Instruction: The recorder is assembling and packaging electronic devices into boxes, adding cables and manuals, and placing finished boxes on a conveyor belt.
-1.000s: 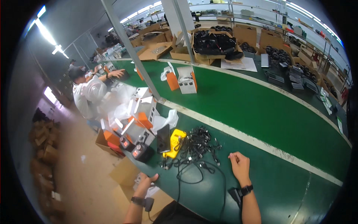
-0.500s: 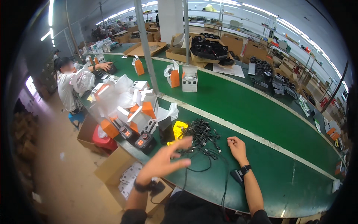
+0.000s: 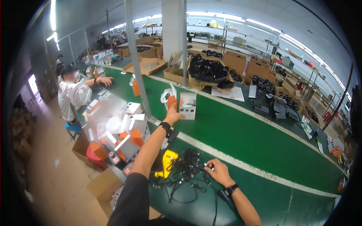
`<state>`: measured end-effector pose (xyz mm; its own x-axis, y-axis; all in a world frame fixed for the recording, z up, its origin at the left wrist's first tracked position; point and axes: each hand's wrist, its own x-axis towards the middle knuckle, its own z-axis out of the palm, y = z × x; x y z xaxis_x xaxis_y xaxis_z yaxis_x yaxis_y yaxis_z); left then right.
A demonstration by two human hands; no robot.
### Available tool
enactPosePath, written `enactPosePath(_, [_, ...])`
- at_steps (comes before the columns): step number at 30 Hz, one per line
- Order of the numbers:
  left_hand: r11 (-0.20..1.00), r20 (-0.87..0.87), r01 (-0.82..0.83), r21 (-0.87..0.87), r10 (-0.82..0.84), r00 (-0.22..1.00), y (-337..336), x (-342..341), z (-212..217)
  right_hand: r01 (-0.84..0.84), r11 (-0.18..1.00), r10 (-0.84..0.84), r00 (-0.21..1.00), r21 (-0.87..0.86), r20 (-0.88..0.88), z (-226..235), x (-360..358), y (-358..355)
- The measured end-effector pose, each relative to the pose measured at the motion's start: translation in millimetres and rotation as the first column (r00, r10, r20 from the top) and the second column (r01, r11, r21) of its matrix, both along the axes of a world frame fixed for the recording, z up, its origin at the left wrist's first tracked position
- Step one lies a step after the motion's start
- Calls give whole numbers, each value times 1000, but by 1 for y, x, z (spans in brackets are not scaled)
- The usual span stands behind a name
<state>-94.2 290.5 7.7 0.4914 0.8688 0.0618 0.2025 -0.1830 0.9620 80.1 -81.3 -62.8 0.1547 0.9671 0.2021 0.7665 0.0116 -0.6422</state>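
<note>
My left hand (image 3: 174, 116) reaches far over the green belt, its fingers closed round the lower part of an orange box (image 3: 172, 101). A clear plastic bag (image 3: 166, 94) sticks up from that box. Right beside it stands an open white box (image 3: 188, 107) with plastic inside. My right hand (image 3: 220, 172) is low at the right edge of a heap of black cables (image 3: 186, 164). Its thumb and fingertips pinch a small pale cable end. A yellow bag or card (image 3: 166, 164) lies against the heap's left side.
A metal post (image 3: 138, 67) rises left of my left hand. White and orange boxes (image 3: 128, 132) crowd the left table edge, above an open carton (image 3: 102, 188). A co-worker (image 3: 69, 90) sits at the far left behind a fan (image 3: 80, 94). Cartons of black parts (image 3: 207, 69) stand beyond the belt.
My left hand has moved forward from beside the cables to the orange box and closed on it. My right hand has come to the heap's edge. The view has shifted.
</note>
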Motion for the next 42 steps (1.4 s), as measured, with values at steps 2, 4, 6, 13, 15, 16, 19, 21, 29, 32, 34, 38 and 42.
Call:
enactPosePath(2, [948, -61, -200, 249, 221, 973, 85, -102, -37, -166, 986, 169, 948, 34, -270, -3, -51, 20])
enactPosePath(4, [952, -61, -158, 263, 180, 982, 91, -27, -45, -111, 993, 91, 918, -30, -385, -14, -8, 5])
enactPosePath(6, [991, -63, -50, 121, 58, 996, 96, -8, -43, -163, 987, 154, 936, -3, -316, 1, 2, 1])
enactPosePath(13, [929, -179, -159, 335, 229, 957, 26, -15, -28, -280, 960, 260, 922, -30, -288, 2, 1, 5])
enactPosePath(15, [892, -113, -186, 412, 253, 961, -24, 0, -14, -237, 971, 223, 948, -33, -227, 3, 12, 2])
enactPosePath(16, [832, -82, -247, 497, 328, 941, -21, -41, -17, -262, 965, 260, 927, 27, -269, 9, -10, 16])
enactPosePath(19, [987, 141, -97, 126, 79, 987, -117, -48, 22, -103, 992, 115, 974, 70, -196, 26, 13, 6])
enactPosePath(21, [966, 59, -50, 255, 36, 998, -180, -82, 54, -29, 982, 70, 974, 186, -217, 40, 25, 5])
enactPosePath(29, [999, -22, -8, 34, 9, 1000, -386, -115, 45, 84, 944, 144, 766, 320, -626, 133, 14, -60])
enactPosePath(32, [1000, -41, -8, -7, 8, 999, -400, -107, 13, -123, 925, 299, 818, 360, -491, 155, -21, -84])
enactPosePath(34, [999, -26, 13, -43, -15, 1000, -398, -93, 1, -236, 920, 331, 895, 314, -299, 166, -29, -93])
enactPosePath(38, [995, 68, 93, 39, -95, 993, -388, -83, 1, -271, 907, 322, 939, 323, -117, 162, -46, -91])
enactPosePath(42, [996, 153, 73, 45, -79, 985, -395, -93, -5, -284, 900, 316, 948, 330, -45, 188, -62, -102])
